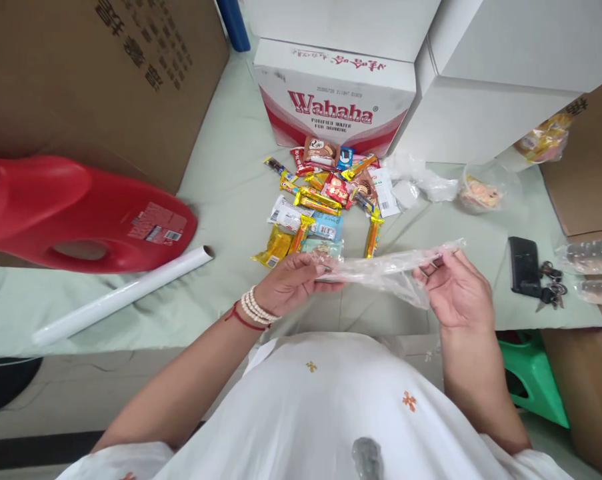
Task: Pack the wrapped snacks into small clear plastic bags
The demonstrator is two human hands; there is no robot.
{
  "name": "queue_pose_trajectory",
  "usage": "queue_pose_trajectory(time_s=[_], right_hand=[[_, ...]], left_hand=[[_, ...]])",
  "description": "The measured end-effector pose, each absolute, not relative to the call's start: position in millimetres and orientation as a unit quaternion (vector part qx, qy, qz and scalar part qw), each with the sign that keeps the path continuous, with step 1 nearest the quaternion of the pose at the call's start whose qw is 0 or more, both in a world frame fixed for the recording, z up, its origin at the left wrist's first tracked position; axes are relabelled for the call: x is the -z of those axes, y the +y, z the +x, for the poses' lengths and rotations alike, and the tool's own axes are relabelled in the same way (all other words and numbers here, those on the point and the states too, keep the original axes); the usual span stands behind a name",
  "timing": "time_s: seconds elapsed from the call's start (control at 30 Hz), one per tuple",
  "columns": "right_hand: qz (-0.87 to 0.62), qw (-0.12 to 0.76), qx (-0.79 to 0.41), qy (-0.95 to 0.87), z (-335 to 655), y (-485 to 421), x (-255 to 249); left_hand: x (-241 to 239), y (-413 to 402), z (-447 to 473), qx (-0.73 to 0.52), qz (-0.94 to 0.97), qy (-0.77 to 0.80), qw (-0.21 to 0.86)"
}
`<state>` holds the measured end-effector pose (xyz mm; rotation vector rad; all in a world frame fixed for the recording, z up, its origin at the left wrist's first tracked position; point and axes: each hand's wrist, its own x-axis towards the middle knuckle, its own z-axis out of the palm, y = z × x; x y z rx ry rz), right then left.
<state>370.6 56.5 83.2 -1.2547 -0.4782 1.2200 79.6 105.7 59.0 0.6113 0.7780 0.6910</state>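
Observation:
A clear plastic bag (388, 267) is stretched between both my hands above the pale green cloth (231, 200). My left hand (293, 283), with bead bracelets at the wrist, pinches the bag's left end. My right hand (453, 287) grips its right end with curled fingers. Just beyond the bag lies a heap of small wrapped snacks (325, 193) in yellow, red, brown and blue wrappers, within easy reach of both hands.
A red plastic jug (75, 213) lies at the left beside a white paper roll (121, 297). A Wahaha carton (333, 97) and white boxes stand behind the snacks. A black phone (523, 265) with keys (551, 287) lies at the right, near more clear bags (431, 183) and a green stool (535, 377).

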Motion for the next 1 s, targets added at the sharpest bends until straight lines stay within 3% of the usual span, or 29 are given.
queue_pose_trajectory(time_s=[0.2,0.33,0.4,0.47,0.57,0.7,0.87,1.0], right_hand=[[-0.604,0.558,-0.559,-0.101,391,64,-21],[-0.648,0.53,-0.539,-0.092,401,60,2],[-0.662,0.526,-0.522,-0.111,404,56,5],[-0.676,0.518,-0.505,-0.142,404,54,4],[-0.691,0.492,-0.493,-0.192,401,54,-1],[-0.69,0.466,-0.499,-0.239,394,60,-7],[-0.69,0.459,-0.5,-0.253,394,66,-6],[-0.697,0.471,-0.482,-0.245,404,69,1]], left_hand=[[-10,102,72,-0.306,0.239,0.431,0.815],[6,98,72,-0.294,0.322,0.496,0.751],[4,95,69,-0.305,0.414,0.541,0.665],[-5,90,67,-0.336,0.522,0.596,0.509],[-23,85,72,-0.369,0.672,0.558,0.319],[-28,93,106,-0.292,0.782,0.442,0.328],[-1,118,140,-0.132,0.78,0.501,0.35],[12,120,125,-0.14,0.791,0.466,0.371]])
